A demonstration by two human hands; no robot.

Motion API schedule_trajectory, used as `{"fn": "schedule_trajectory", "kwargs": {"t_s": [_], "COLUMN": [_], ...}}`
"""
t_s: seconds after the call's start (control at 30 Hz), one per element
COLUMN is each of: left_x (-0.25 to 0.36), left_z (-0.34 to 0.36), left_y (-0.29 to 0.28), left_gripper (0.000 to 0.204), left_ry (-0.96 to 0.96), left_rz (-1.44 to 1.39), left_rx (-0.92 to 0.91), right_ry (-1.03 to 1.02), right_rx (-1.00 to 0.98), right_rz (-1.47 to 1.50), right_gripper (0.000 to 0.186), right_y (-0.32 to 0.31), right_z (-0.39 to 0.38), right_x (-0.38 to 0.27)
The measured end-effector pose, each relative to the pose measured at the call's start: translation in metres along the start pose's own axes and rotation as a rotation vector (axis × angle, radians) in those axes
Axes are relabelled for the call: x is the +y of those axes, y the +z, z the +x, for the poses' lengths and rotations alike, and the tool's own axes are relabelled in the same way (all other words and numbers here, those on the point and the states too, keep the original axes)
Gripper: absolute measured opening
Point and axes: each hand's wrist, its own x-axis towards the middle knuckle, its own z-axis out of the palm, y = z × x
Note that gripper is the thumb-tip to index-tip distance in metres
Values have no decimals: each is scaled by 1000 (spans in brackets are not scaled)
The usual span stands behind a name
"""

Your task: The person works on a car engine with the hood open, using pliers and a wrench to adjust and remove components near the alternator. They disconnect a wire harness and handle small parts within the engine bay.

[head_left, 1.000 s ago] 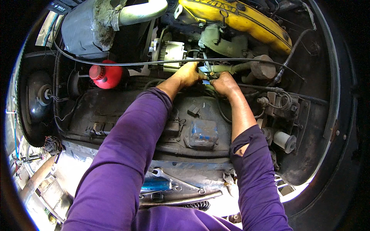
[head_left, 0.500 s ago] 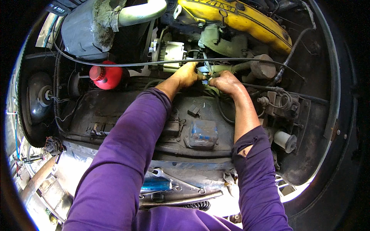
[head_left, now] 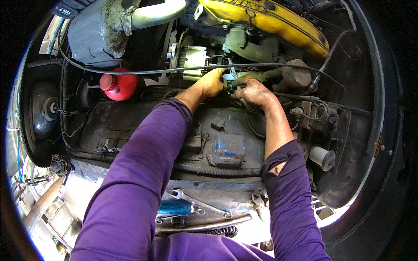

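Observation:
In an engine bay, my left hand (head_left: 211, 85) is curled just below the silver finned alternator (head_left: 195, 58), under a long black cable (head_left: 167, 70). Its fingertips are around small parts among the fittings, too hidden to name. My right hand (head_left: 253, 92) is closed on a small dark part (head_left: 232, 86) beside the left thumb. A pale strip (head_left: 232, 68) stands between the hands, near a pipe leading to a round housing (head_left: 296, 76). Both forearms, in purple sleeves, reach in from the lower edge.
A red reservoir (head_left: 117, 87) and a large grey canister (head_left: 93, 37) are on the left. A yellow engine cover (head_left: 283, 24) lies beyond. A blue-stained box (head_left: 227, 150) sits below the hands, a white cylinder (head_left: 321, 157) at the right, wrenches (head_left: 204, 206) on the front ledge.
My right hand has shifted slightly upward and turned a little, with the dark part between the hands now showing more. The left hand stays in nearly the same place.

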Motion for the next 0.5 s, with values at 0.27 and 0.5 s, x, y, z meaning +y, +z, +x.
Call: {"fn": "schedule_trajectory", "kwargs": {"t_s": [0.27, 0.5], "left_x": [11, 6], "left_z": [-11, -5], "left_y": [0, 1], "left_gripper": [72, 51], "left_ry": [57, 115], "left_rz": [-175, -228], "left_rx": [-3, -34], "right_ry": [155, 158], "right_rx": [82, 83], "right_rz": [-259, -38], "right_gripper": [51, 40], "right_y": [24, 5], "right_z": [22, 0], "right_x": [28, -2]}}
